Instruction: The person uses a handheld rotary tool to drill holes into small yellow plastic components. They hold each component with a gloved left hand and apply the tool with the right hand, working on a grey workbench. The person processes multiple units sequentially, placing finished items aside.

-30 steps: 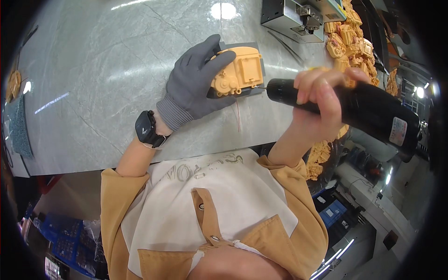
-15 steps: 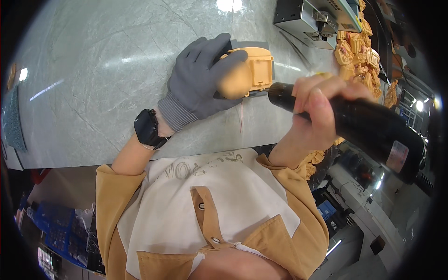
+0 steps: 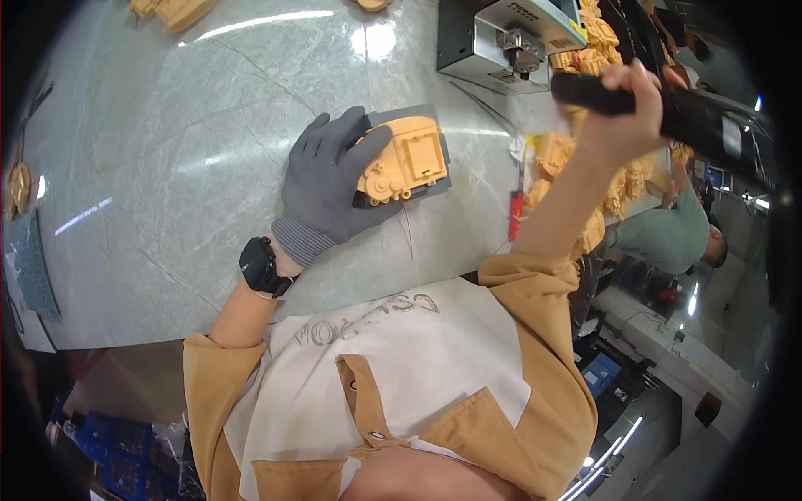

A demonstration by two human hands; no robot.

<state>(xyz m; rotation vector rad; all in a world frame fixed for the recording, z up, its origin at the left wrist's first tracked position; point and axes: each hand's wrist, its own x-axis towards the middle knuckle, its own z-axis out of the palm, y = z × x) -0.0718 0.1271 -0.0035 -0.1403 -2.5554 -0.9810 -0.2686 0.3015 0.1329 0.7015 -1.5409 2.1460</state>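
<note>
An orange plastic housing (image 3: 422, 153) with a rectangular recess and small round posts lies on a dark flat pad (image 3: 436, 189). My left hand (image 3: 326, 175), in a grey knit glove, grips its left side, thumb over the top. My bare right hand (image 3: 628, 113) is wrapped round a black electric screwdriver (image 3: 710, 125), raised at the right, away from the housing. The screwdriver's front end points left, close below a metal box-shaped device (image 3: 493, 46); its tip is blurred.
Orange housings (image 3: 606, 188) are piled along the table's right side; others (image 3: 174, 12) lie at the far left. A thin dark tool (image 3: 484, 107) and a red-handled tool (image 3: 515, 215) rest on the grey table (image 3: 167, 209). Another person (image 3: 664, 238) is beyond the pile.
My right hand has lifted the screwdriver off the housing's lower right corner, up and to the right. My left hand still grips the housing. The whole view has shifted.
</note>
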